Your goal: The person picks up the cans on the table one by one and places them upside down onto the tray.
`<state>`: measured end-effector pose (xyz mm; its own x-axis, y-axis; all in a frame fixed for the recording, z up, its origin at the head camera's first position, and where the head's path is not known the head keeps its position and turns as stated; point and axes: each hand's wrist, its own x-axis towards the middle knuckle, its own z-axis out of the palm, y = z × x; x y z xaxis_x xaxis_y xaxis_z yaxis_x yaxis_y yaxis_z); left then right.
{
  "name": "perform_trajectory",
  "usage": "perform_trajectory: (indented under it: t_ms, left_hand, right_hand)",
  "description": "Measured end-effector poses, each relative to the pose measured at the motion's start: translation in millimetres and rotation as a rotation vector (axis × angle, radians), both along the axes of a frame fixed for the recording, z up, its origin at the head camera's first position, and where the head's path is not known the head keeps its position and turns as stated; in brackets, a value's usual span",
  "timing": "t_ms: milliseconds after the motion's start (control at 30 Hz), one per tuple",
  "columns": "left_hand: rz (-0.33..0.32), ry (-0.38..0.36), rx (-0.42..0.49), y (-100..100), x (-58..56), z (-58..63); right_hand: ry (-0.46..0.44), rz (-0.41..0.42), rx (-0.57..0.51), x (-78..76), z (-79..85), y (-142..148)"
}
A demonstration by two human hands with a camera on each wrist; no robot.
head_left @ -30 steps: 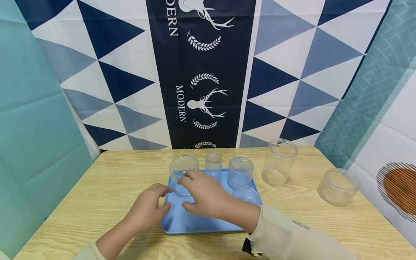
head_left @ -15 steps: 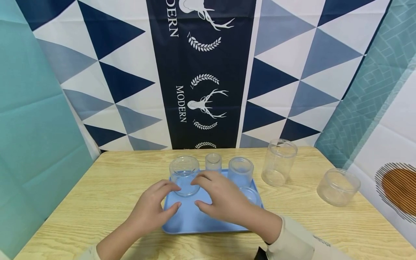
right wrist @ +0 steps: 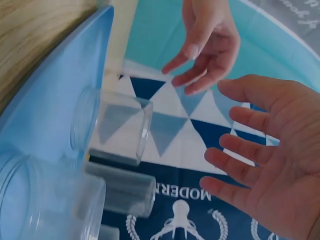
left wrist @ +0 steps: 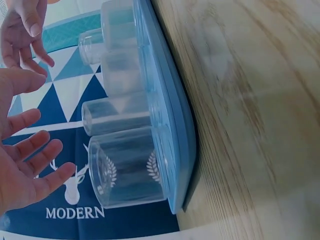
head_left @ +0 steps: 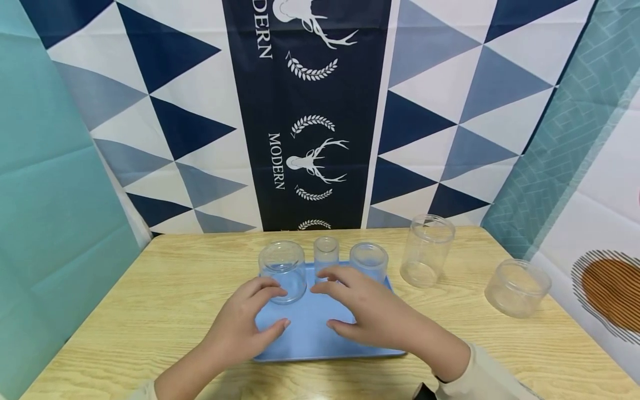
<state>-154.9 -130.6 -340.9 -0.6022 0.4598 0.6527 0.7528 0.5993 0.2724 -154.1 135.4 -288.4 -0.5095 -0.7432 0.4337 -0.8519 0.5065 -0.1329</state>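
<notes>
Both hands hover over the blue tray (head_left: 310, 328) with fingers spread and nothing in them. The left hand (head_left: 245, 322) is at the tray's left side, its fingertips overlapping the wide clear jar (head_left: 282, 264) in the head view. My right hand (head_left: 372, 305) is over the tray's right half. Along the back of the tray stand the wide jar, a narrow clear jar (head_left: 326, 250) and a medium clear jar (head_left: 369, 258). Another clear jar (right wrist: 65, 200) shows on the tray in the right wrist view; the right hand hides it in the head view.
Right of the tray, a tall clear jar (head_left: 426, 253) and a low wide clear jar (head_left: 518, 289) stand on the wooden table (head_left: 175, 283). Patterned cloth (head_left: 425, 100) hangs behind the table, with teal cloth (head_left: 60, 194) on the left.
The right hand has moved to the right, away from the wide jar. The left hand has shifted a little right and toward the tray's middle. Jars and tray stay in place.
</notes>
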Motion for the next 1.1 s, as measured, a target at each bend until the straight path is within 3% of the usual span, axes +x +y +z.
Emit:
perform_trajectory:
  t_ms: [233,667,1100]
  left_hand:
    - [-0.011,-0.001,-0.039,6.3,2.2,2.0]
    - [-0.059,-0.007,-0.048,19.2,-0.2,4.3]
    - [-0.084,-0.008,-0.047,32.9,-6.3,11.6]
  right_hand:
    - [-0.046,0.010,0.030,0.7,0.6,18.5]
    - [-0.060,-0.092,0.020,4.2,6.8,51.3]
    - [0.015,-0.180,0.066,-5.4,16.8,80.6]
